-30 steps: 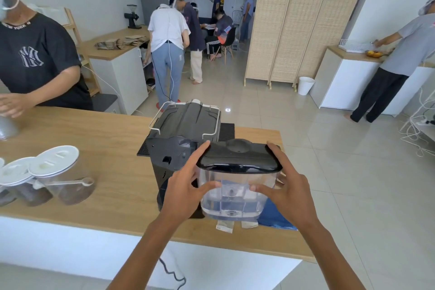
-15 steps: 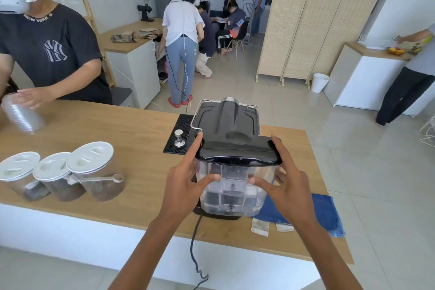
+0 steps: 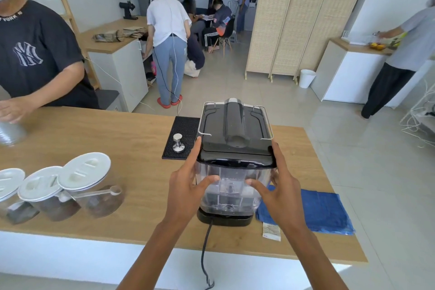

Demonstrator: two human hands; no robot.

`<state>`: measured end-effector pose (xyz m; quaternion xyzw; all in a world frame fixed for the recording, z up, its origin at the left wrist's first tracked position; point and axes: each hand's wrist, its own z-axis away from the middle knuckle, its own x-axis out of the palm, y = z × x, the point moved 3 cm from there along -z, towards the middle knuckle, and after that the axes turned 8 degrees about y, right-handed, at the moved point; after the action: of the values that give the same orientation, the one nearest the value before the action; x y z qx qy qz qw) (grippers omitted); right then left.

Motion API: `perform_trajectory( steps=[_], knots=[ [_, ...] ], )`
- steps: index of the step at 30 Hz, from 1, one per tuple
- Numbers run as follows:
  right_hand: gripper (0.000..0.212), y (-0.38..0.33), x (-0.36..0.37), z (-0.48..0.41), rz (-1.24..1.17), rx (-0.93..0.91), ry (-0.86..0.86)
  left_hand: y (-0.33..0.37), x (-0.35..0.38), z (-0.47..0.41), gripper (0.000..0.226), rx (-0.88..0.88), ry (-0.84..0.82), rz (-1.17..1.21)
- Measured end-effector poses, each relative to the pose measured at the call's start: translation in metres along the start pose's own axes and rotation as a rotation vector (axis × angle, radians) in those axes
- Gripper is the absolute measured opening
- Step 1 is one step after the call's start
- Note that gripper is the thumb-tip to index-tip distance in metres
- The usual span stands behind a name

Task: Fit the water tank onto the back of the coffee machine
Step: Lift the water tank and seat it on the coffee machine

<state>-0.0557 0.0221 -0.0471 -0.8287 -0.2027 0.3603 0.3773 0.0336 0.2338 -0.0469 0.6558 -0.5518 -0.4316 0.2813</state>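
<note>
My left hand (image 3: 186, 193) and right hand (image 3: 282, 195) clasp the water tank (image 3: 231, 186) against the coffee machine (image 3: 235, 125) back, fingers wrapped around its sides; it looks nearly seated, but a tilt could jam it on the base

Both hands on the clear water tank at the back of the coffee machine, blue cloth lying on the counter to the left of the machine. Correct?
Not quite. The head view shows the blue cloth on the counter to the right of the coffee machine, not the left. The rest holds: the left hand and right hand both grip the clear water tank at the machine's back.
</note>
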Motion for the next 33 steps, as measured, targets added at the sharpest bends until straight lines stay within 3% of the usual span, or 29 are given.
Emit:
perform_trajectory(
  steps=[33],
  knots=[
    [0.108,0.019,0.018,0.021,0.108,0.063,0.031,-0.037,0.008,0.017,0.09,0.005,-0.059,0.034]
  ],
)
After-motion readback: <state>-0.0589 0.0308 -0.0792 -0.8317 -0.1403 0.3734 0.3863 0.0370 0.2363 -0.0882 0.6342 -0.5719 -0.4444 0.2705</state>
